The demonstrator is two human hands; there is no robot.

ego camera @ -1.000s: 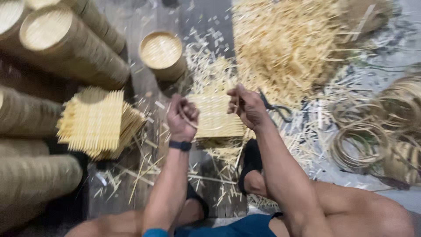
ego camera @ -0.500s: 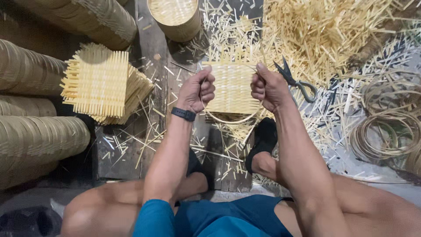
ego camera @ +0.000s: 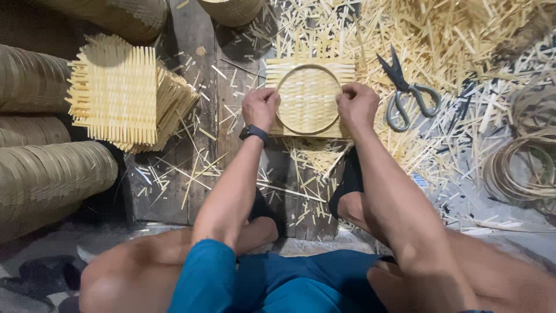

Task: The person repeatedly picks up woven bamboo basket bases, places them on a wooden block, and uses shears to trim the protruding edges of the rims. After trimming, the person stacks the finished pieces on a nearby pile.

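Bamboo everywhere: big rolls of stacked rims (ego camera: pixel 52 174) along the left side, a heap of cut slivers (ego camera: pixel 463 35) top right, coils of split cane (ego camera: pixel 521 168) at the right edge, all on the floor around a wooden board (ego camera: pixel 202 174)

Stack of woven square mats (ego camera: pixel 124 95) left of the work, none hooped as far as I can see. One finished-looking round basket (ego camera: pixel 234 10) at the top edge, contents not visible

Work piece: a woven mat (ego camera: pixel 310 95) flat on the board with a round hoop (ego camera: pixel 308 68) laid on it. Mat corners stick out past the hoop, untrimmed, so I'd judge forming barely started; trimming and binding remain

Left hand (ego camera: pixel 260 109) curled shut on the hoop's left edge, right hand (ego camera: pixel 357 105) the same on its right edge, both pressing it onto the mat

Scissors (ego camera: pixel 405 93) lie untouched just right of the right hand
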